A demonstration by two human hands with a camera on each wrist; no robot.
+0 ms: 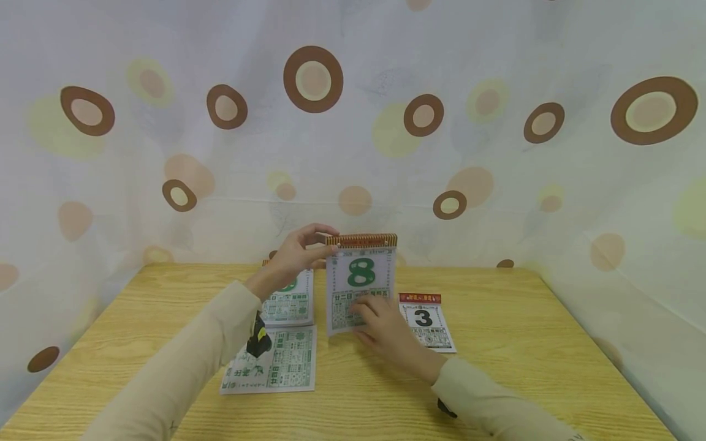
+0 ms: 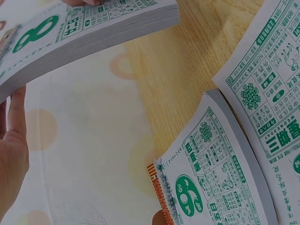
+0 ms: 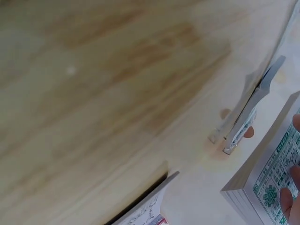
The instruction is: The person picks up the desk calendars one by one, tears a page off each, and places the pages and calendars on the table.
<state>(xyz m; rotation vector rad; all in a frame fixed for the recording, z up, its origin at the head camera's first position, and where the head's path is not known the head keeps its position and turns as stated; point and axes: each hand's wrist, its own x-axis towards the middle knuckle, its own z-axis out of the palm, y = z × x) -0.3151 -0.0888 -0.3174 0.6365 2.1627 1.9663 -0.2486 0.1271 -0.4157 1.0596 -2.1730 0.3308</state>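
A thick tear-off calendar (image 1: 361, 272) with a large green 8 stands raised above the table, its orange-brown striped binding at the top. My left hand (image 1: 292, 257) grips its upper left corner; in the left wrist view those fingers (image 2: 18, 112) reach behind the pad. My right hand (image 1: 391, 337) holds its lower part, fingertips (image 3: 286, 201) on the printed front; the thumb's contact is partly hidden. Behind my left wrist lies another green-printed calendar (image 2: 211, 173) showing a 6. A green-printed page (image 1: 289, 361) lies in front of it.
A smaller calendar (image 1: 423, 318) with a red header and a black 3 lies right of the raised one. The wooden table (image 1: 507, 367) ends at a pale curtain (image 1: 353, 153) with brown circles. Black wrist gear (image 1: 258, 337) hangs below my left sleeve.
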